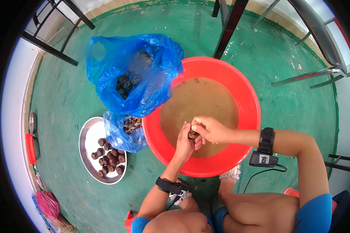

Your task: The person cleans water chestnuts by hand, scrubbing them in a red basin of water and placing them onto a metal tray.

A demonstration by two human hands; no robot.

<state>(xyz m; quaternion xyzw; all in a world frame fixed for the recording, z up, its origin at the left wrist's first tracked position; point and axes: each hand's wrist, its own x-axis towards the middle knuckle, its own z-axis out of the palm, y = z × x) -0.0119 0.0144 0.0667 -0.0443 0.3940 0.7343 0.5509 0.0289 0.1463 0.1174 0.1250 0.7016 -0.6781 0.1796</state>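
Observation:
Over the basin, my left hand point(185, 143) cups a brown, rounded water chestnut point(193, 134), its fingers closed around it. From the right, my right hand point(210, 129) reaches in with fingers bent onto the same water chestnut. Fingers cover much of it, and any small tool in the right hand is hidden. Below both hands is a red plastic basin point(249, 97) holding cloudy brown water point(202, 101). To the left, an oval metal tray point(90, 130) carries several dark brown water chestnuts point(112, 159).
A large blue plastic bag point(105, 73) with dark, muddy round pieces stands against the basin's upper left. A smaller blue bag point(124, 141) with brown and pale scraps lies below it. Dark table legs point(231, 29) and a metal-legged chair point(318, 35) stand behind. A pink bag point(47, 204) lies lower left.

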